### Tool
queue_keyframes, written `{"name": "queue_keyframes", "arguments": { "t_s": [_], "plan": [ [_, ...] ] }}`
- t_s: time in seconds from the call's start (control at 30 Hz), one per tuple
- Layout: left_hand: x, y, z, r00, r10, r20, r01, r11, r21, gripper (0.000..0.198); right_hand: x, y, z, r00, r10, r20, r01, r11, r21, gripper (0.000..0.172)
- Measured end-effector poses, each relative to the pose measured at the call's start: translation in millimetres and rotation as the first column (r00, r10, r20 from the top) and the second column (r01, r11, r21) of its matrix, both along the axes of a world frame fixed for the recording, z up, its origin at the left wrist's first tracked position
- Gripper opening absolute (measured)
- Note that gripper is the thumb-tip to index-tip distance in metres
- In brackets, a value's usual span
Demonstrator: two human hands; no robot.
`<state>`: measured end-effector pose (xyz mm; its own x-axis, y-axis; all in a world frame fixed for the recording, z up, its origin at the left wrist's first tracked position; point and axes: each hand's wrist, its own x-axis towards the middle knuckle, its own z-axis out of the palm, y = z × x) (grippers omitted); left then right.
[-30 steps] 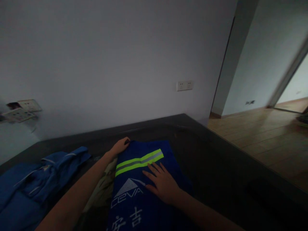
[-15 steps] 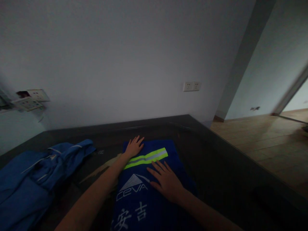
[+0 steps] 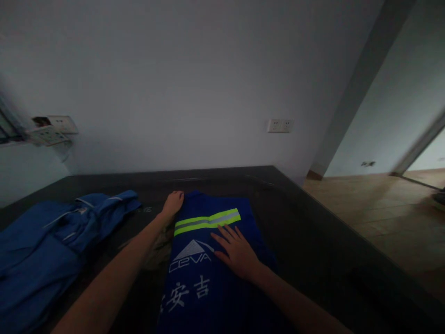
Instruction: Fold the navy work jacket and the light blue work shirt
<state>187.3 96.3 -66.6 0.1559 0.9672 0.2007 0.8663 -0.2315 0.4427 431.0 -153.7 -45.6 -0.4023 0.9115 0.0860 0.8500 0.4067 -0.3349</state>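
A dark-blue work jacket point(image 3: 222, 287) lies folded lengthwise on the dark table. Across it runs a yellow-green and silver reflective band, with white "CEVA" lettering and Chinese characters below. My left hand point(image 3: 174, 204) is at the far left corner of the jacket, its fingers curled together on the edge; the fingertips are partly hidden. On the cloth just below the band, my right hand point(image 3: 238, 254) rests flat with its fingers spread.
A lighter blue garment point(image 3: 41, 250) lies crumpled on the left of the dark table point(image 3: 295, 218). Behind the table stands a pale wall with a double socket point(image 3: 280, 125). More sockets point(image 3: 52, 134) are at the left corner. Wooden floor point(image 3: 347, 199) lies beyond the right edge.
My left hand has moved left and away from me, from lying spread on the jacket to its far left corner, where a bit of cloth now sticks up. My right hand stays beside the band.
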Motion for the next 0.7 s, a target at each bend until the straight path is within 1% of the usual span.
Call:
{"name": "queue_keyframes", "arguments": {
  "t_s": [0.13,0.2,0.27,0.33,0.43,0.5,0.6,0.7],
  "plan": [
    [-15,11,9.8,0.992,0.122,0.033,-0.115,0.981,-0.156,0.033,-1,1,-0.9,1.0,-0.011,0.026,0.011,1.0,-0.002,0.054],
    [-17,15,16.9,0.986,0.157,0.056,-0.139,0.96,-0.244,0.03,-1,2,-2.0,0.999,-0.014,0.03,0.014,1.0,-0.005,0.055],
    [-17,18,22.6,0.982,0.162,0.097,-0.122,0.936,-0.33,0.027,0,3,-2.5,1.0,-0.01,0.026,0.01,1.0,-0.007,0.055],
    [-15,19,25.1,0.974,0.156,0.162,-0.08,0.915,-0.396,0.029,0,3,-2.3,1.0,-0.007,0.019,0.007,1.0,-0.006,0.056],
    [-10,17,23.5,0.941,0.151,0.302,-0.01,0.906,-0.423,0.027,-1,4,-2.6,1.0,-0.009,0.019,0.009,1.0,-0.015,0.057],
    [-7,13,20.9,0.897,0.161,0.411,0.024,0.912,-0.41,0.026,-1,4,-3.7,1.0,-0.007,0.026,0.008,1.0,-0.028,0.057],
    [0,2,18.7,0.798,0.181,0.575,0.069,0.92,-0.385,0.036,0,4,-2.8,1.0,-0.002,0.022,0.003,0.998,-0.058,0.056],
    [7,-13,20.6,0.677,0.153,0.72,0.151,0.928,-0.34,0.046,1,13,8.3,0.999,-0.015,-0.035,0.012,0.998,-0.062,0.051]
  ]
}}
